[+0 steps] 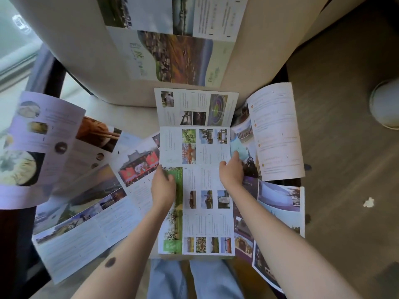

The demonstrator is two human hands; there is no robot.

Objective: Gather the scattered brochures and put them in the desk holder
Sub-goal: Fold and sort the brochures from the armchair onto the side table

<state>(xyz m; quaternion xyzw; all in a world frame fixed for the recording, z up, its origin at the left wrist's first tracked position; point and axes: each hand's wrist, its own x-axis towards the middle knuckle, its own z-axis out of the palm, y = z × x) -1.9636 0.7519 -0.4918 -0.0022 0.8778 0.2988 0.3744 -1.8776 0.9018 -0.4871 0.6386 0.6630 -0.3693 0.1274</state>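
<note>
Long open brochure [205,147] held at both sides. Left edge pinched by left hand [163,186], right edge gripped by right hand [232,171]. Other brochures [86,212] spread all around.

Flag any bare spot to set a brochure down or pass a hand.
Bare seat at the back, between the food brochure and the long brochure held by the left hand and right hand. Bare floor right of the open booklet, up to the white round object. Crowded: seat's middle, left and right, brochures overlapping.
</note>
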